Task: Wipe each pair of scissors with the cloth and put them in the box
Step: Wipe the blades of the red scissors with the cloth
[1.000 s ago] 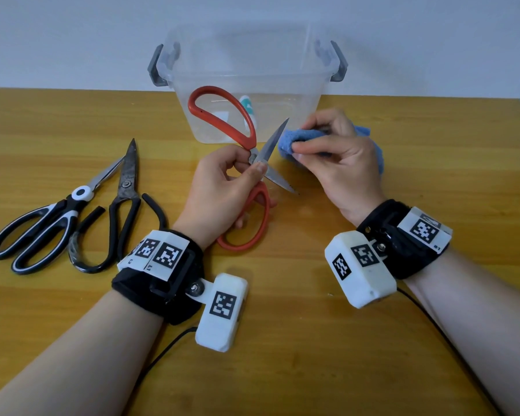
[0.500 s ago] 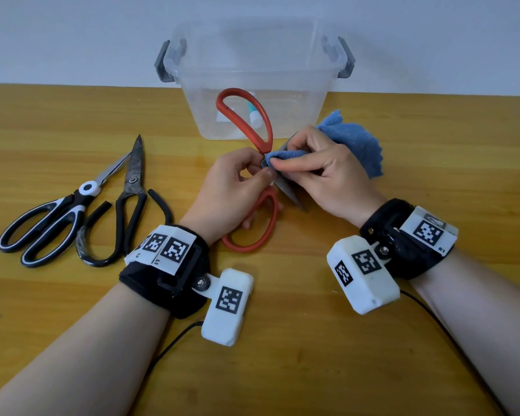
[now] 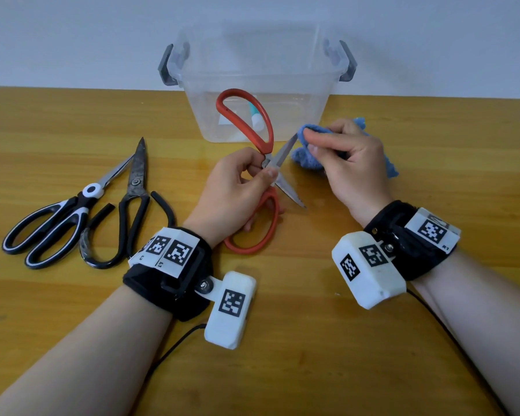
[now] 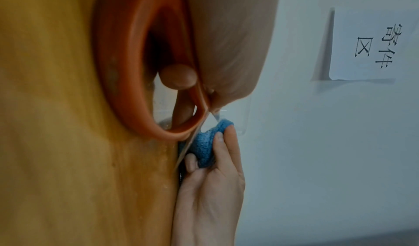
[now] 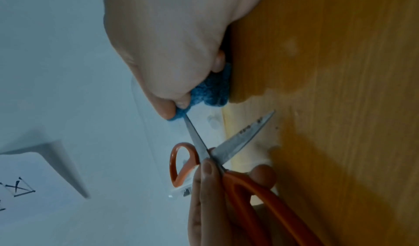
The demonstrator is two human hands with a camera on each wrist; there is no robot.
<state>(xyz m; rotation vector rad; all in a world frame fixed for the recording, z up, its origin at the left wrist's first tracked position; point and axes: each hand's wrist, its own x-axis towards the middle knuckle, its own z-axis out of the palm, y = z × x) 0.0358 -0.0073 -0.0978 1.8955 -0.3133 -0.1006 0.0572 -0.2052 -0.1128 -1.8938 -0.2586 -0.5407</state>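
The left hand (image 3: 237, 187) grips the open red-handled scissors (image 3: 260, 163). The right hand (image 3: 351, 163) pinches the blue cloth (image 3: 306, 159) over one blade tip; a slip could cut a finger.

1. A wooden bench (image 3: 433, 340) with yellow-brown grain.
2. A pale wall (image 3: 72, 40) behind it.
3. A white paper sign (image 4: 371, 44) with black characters fixed to the wall.

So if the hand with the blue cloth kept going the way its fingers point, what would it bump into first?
Probably the red scissors: the right hand points left with the cloth already pinched on the raised blade's tip. The left hand comes next, though depth is unclear.
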